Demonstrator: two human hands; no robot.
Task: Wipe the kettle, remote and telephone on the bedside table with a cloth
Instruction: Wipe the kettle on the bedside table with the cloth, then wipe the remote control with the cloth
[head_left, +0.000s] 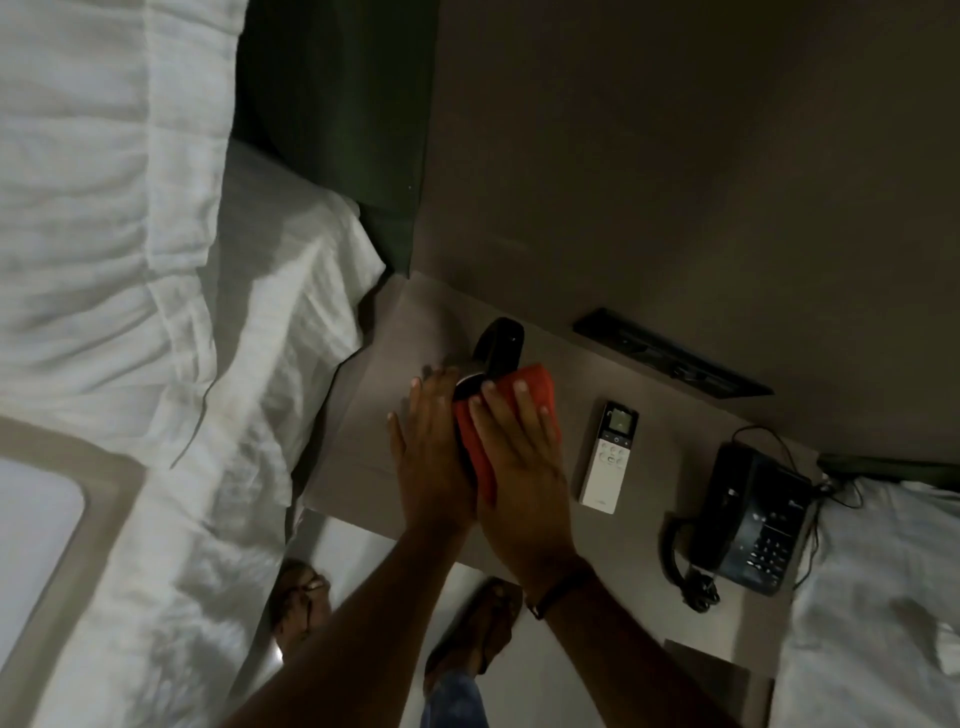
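The kettle (500, 347) stands at the left of the bedside table (363, 457); only its black handle and lid edge show. A red cloth (537, 396) is draped over its right side. My right hand (519, 467) lies flat on the cloth, pressing it against the kettle. My left hand (428, 457) rests flat against the kettle's left side with fingers straight. A white remote (609, 457) with a small dark screen lies to the right of the kettle. Further right sits the black telephone (748, 519) with its coiled cord.
A bed with white sheets and pillows (130, 260) borders the table on the left. Another white bed edge (872, 597) is at the right. A dark socket strip (670, 353) is on the wall panel behind. My feet in sandals (478, 634) are on the floor below.
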